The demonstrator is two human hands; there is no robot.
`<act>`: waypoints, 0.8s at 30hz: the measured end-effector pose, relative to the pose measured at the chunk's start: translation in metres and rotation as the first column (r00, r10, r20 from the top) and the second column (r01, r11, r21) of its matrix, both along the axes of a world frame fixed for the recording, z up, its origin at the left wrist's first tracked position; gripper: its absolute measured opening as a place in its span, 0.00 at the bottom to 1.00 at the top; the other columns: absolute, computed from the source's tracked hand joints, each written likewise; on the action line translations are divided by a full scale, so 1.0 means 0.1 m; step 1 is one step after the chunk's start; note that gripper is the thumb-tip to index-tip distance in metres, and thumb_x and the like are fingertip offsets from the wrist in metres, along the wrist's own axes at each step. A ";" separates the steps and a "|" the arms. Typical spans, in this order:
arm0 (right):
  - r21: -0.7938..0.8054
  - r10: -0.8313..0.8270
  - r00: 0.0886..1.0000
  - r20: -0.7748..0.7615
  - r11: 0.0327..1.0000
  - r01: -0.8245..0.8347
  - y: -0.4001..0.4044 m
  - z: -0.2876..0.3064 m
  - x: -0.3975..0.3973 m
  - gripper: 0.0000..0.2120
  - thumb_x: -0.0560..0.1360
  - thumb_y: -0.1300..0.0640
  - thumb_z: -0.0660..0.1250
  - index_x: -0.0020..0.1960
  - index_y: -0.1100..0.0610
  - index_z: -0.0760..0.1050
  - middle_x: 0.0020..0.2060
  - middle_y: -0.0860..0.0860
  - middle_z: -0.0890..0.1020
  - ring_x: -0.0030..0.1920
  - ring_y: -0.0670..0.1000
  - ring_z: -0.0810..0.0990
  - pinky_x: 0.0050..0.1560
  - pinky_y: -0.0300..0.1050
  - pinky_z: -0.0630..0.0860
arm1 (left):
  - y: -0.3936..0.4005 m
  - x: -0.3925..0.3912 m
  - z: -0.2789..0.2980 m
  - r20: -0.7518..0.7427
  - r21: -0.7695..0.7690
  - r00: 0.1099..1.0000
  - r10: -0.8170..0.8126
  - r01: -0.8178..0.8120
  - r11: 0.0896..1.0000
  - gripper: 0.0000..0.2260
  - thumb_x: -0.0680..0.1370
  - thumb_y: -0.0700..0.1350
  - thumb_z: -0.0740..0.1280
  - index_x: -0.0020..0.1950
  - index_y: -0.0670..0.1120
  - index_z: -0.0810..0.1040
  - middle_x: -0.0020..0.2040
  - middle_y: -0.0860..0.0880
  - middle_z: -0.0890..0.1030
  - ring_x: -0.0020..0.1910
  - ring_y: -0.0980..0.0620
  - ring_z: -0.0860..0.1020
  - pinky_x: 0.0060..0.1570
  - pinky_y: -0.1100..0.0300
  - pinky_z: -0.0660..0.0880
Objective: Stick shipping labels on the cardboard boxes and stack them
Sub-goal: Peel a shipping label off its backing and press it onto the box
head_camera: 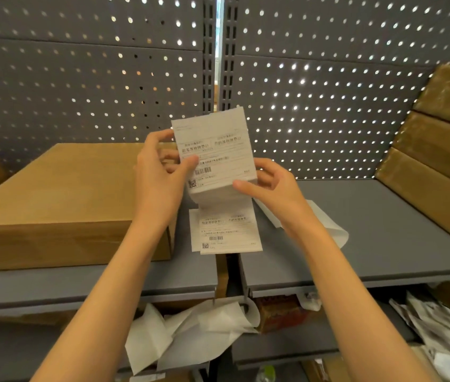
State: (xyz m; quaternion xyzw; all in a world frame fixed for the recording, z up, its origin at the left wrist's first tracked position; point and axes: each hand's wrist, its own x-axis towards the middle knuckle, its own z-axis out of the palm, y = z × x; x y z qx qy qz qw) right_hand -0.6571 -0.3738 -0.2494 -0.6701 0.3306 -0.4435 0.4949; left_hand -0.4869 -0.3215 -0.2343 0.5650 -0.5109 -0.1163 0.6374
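We've got both hands pinched on a fan-folded stack of white printed shipping labels [218, 161], left hand [160, 172] at its left edge, right hand [270, 186] lower right. One label hangs down, above the gap between grey shelves [383, 230]. A flat brown cardboard box [61, 199] sits left, three stacked ones [444, 150] right.

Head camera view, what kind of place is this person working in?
Probably a packing or shipping area of a warehouse or stockroom. Both hands hold a fan-folded stack of shipping labels over grey metal shelving backed by pegboard, with plain cardboard boxes on the shelf and more stacked at right.
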 end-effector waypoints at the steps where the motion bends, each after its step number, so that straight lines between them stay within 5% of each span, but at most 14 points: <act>1: -0.015 0.005 1.000 -0.020 1.000 -0.005 0.00 -0.01 0.00 0.20 0.72 0.62 0.72 0.62 0.56 0.74 0.54 0.48 0.83 0.54 0.44 0.81 0.56 0.37 0.77 | -0.01 0.02 -0.01 -0.005 0.000 1.000 0.003 -0.003 1.000 0.17 0.75 0.39 0.69 0.62 0.44 0.70 0.44 0.57 0.78 0.39 0.67 0.79 0.37 0.70 0.77; 8: -0.070 0.026 1.000 0.016 0.997 -0.025 -0.03 -0.01 0.01 0.17 0.74 0.69 0.66 0.58 0.52 0.75 0.52 0.46 0.83 0.52 0.43 0.81 0.51 0.34 0.76 | -0.03 0.07 -0.05 0.019 0.015 0.999 0.039 -0.039 0.999 0.14 0.75 0.39 0.69 0.58 0.46 0.71 0.47 0.56 0.79 0.39 0.68 0.78 0.38 0.68 0.78; 15: -0.106 0.002 0.999 0.043 0.994 0.002 -0.07 0.00 -0.01 0.13 0.76 0.66 0.65 0.55 0.52 0.78 0.51 0.45 0.83 0.54 0.42 0.81 0.54 0.35 0.75 | -0.02 0.06 -0.01 0.045 0.011 0.997 0.063 -0.064 0.998 0.15 0.75 0.40 0.69 0.59 0.47 0.70 0.44 0.57 0.78 0.38 0.65 0.79 0.36 0.67 0.77; 20: -0.098 0.055 0.998 0.008 0.994 -0.053 -0.08 0.00 -0.07 0.17 0.76 0.68 0.64 0.60 0.53 0.75 0.53 0.46 0.83 0.56 0.43 0.80 0.56 0.36 0.75 | -0.03 0.07 -0.02 0.046 0.020 0.997 0.063 -0.064 0.998 0.14 0.75 0.40 0.69 0.57 0.49 0.69 0.44 0.58 0.78 0.37 0.64 0.79 0.36 0.68 0.77; 24: -0.130 0.017 0.999 -0.046 0.991 -0.022 -0.08 0.01 -0.09 0.18 0.76 0.68 0.64 0.55 0.46 0.77 0.50 0.42 0.83 0.53 0.41 0.80 0.58 0.39 0.75 | -0.03 0.05 -0.03 0.054 0.032 0.997 0.052 -0.054 0.998 0.14 0.76 0.40 0.68 0.58 0.49 0.69 0.44 0.58 0.78 0.38 0.65 0.79 0.36 0.67 0.78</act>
